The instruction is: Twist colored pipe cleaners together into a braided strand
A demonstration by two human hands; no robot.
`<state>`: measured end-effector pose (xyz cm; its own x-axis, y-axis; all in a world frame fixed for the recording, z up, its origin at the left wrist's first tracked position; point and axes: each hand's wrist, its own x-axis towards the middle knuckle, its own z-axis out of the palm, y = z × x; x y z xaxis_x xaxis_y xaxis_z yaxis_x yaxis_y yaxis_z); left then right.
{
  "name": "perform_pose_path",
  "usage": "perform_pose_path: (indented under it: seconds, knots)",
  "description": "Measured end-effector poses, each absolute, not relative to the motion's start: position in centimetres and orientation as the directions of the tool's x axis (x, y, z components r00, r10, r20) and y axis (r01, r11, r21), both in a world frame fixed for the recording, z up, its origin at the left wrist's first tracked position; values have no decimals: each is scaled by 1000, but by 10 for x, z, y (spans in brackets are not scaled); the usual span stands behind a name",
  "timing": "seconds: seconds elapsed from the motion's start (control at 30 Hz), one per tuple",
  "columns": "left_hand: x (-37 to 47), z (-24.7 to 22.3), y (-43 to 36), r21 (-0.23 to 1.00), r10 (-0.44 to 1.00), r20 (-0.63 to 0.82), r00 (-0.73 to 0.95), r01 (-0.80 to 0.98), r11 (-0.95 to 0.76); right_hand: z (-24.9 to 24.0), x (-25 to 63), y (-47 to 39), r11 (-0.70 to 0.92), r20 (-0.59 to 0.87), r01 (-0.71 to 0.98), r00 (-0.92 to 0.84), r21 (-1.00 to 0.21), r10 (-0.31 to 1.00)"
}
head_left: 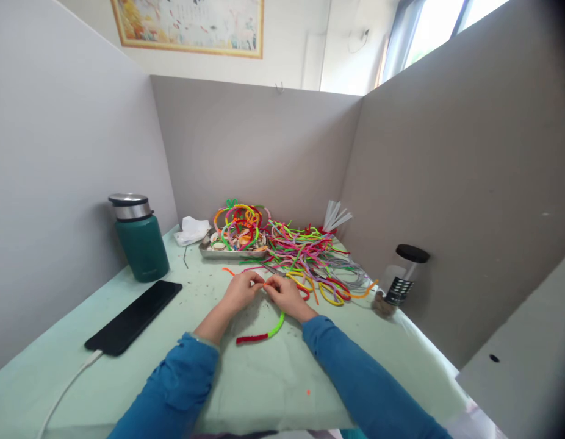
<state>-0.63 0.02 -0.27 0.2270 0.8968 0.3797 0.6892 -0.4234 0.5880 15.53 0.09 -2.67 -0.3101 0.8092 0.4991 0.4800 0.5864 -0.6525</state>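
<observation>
My left hand point(243, 290) and my right hand point(286, 294) meet over the middle of the table, fingertips pinched close together. Between them shows a bit of orange pipe cleaner point(266, 284); an orange end also sticks out beyond my left hand. Below my right hand, a coiled pipe cleaner strip, bright green point(277, 326) then dark red point(251, 339), curves onto the cloth. Whether it joins the orange piece is hidden by my fingers. Scissors point(272, 269) lie just behind my hands, partly covered.
A heap of coloured pipe cleaners point(305, 247) lies behind, beside a metal tray point(234, 254) of scraps and twisted shapes. White strips point(336, 217) stand at the back. A green bottle point(142, 247) and black phone point(133, 317) are left; a black-lidded jar point(400, 281) is right. Grey partitions enclose the table.
</observation>
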Motion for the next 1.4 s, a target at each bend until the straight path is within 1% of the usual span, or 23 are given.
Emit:
perform_pose_path:
  seconds: [0.6, 0.83, 1.1, 1.27, 1.4]
  knots:
    - [-9, -2, 2, 543, 894, 355, 272, 719, -434, -29, 156, 3, 589, 498, 474, -316, -654, 808]
    - [-8, -4, 2, 576, 889, 401, 223, 692, -434, -27, 156, 1, 597, 507, 464, -316, -655, 802]
    - [-8, -1, 0, 505, 878, 413, 243, 741, -443, -27, 156, 1, 588, 504, 475, -306, -655, 808]
    - [-8, 0, -1, 491, 891, 378, 250, 762, -422, -27, 155, 0, 591, 504, 477, -312, -651, 806]
    - [-7, 1, -3, 531, 920, 311, 239, 759, -377, -26, 156, 0, 592, 500, 478, -318, -649, 805]
